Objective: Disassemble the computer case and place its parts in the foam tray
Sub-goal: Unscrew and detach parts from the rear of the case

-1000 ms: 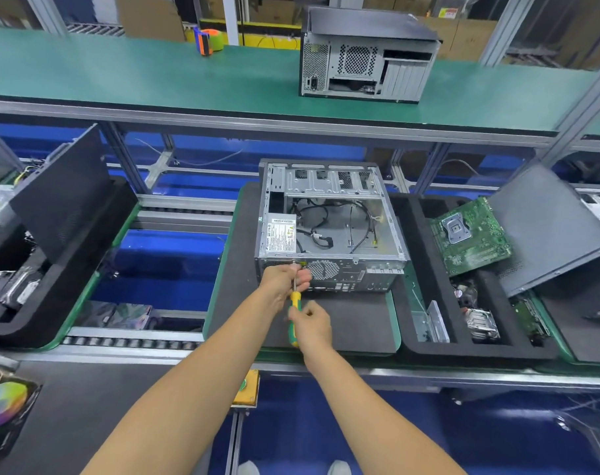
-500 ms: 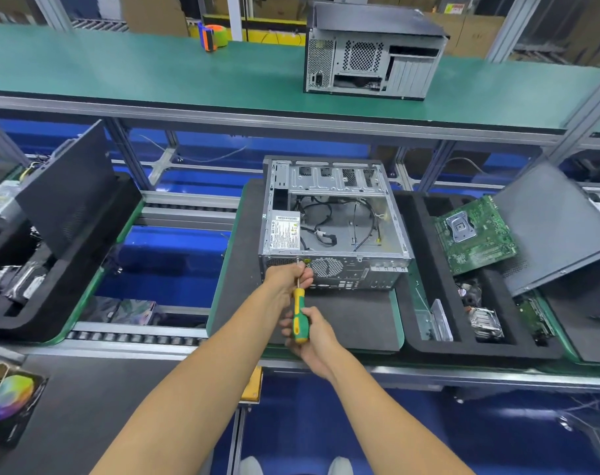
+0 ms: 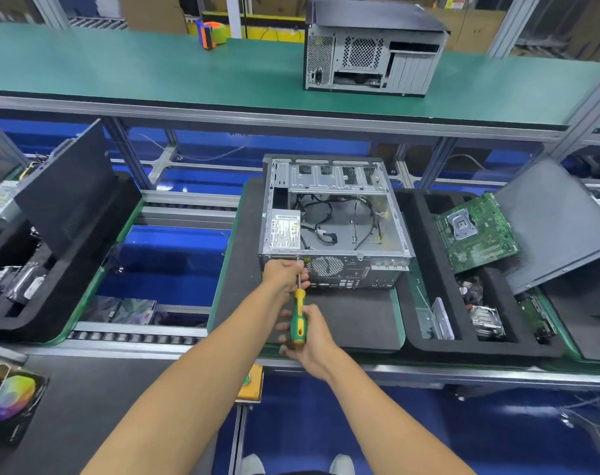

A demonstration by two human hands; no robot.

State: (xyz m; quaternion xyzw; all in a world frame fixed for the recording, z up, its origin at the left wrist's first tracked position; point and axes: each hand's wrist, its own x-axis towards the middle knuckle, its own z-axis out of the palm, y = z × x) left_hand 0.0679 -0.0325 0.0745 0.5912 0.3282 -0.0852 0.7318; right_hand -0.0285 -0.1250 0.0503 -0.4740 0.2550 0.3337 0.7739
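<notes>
Here the right hand [image 3: 310, 332] grips the screwdriver [image 3: 298, 318] handle; the left hand [image 3: 285, 274] pinches its shaft at the computer case [image 3: 333, 228] rear, beside the foam tray [image 3: 425, 344]; a tilted tip may slip and strip the screw.

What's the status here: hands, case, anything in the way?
Right hand grips screwdriver handle; left hand pinches its shaft at case rear. Power supply in case. Nothing in the way.
</notes>
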